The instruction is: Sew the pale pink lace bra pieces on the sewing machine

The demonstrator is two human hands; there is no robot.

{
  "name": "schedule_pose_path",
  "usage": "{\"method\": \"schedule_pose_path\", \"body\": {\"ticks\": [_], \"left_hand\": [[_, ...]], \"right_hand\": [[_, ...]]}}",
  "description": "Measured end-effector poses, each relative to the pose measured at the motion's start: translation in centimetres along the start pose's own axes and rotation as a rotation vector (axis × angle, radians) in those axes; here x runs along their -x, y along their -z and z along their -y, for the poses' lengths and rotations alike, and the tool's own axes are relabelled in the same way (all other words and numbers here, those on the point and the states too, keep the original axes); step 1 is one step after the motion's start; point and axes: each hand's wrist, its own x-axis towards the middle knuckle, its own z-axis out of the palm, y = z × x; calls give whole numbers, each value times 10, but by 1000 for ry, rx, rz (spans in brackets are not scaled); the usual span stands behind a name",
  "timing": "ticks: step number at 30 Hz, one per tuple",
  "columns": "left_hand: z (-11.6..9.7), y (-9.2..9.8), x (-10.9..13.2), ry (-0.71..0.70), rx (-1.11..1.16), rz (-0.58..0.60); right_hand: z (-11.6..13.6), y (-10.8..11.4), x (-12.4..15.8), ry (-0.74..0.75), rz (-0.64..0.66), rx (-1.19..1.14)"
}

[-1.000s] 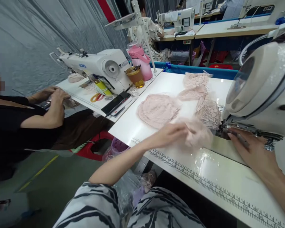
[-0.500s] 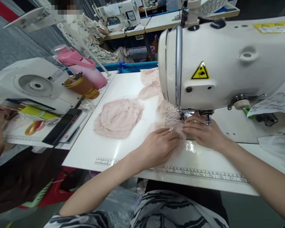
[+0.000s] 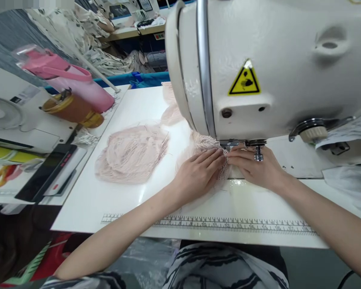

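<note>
Pale pink lace fabric (image 3: 201,141) lies under the head of a white sewing machine (image 3: 282,52), bunched around the needle area. My left hand (image 3: 198,170) lies over the lace just left of the presser foot, fingers together and gripping it against the table. My right hand (image 3: 257,165) holds the lace edge from the right, its fingertips partly hidden behind the presser bar and spring (image 3: 258,150). The two hands' fingertips almost meet in front of the foot. The needle itself cannot be made out.
A folded pink lace piece (image 3: 132,154) lies to the left on the white table (image 3: 120,196). A printed ruler (image 3: 216,224) runs along the front edge. Further left stand a pink bottle (image 3: 90,90), a brown cup (image 3: 75,110) and another machine (image 3: 21,108). White cloth (image 3: 349,186) is at right.
The view has moved closer to the machine, so things at left appear further left. My left hand has slid up slightly toward the presser foot, fingers flatter. My right hand stays at the lace.
</note>
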Motion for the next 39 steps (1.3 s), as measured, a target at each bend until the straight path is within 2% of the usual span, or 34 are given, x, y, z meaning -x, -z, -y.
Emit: {"method": "schedule_pose_path", "body": {"ticks": [5,9,12,27,33,39], "left_hand": [[8,-5,0,8,27,-33],[12,-8,0,6,33,-28],[14,-8,-1,6,43,-15],[12,-8,0,2,30,-20],[12,-6,-2,19,27,-24],[15,-8,-2,28,39,-18]], "right_hand": [[3,0,2,-109,142,4],[6,7,-5,-259,195,-94],[8,10,-9,-308,216,-140],[10,10,-9,-300,207,-123],[9,9,-8,-220,183,-71],[8,6,-9,-211,176,-35]]}}
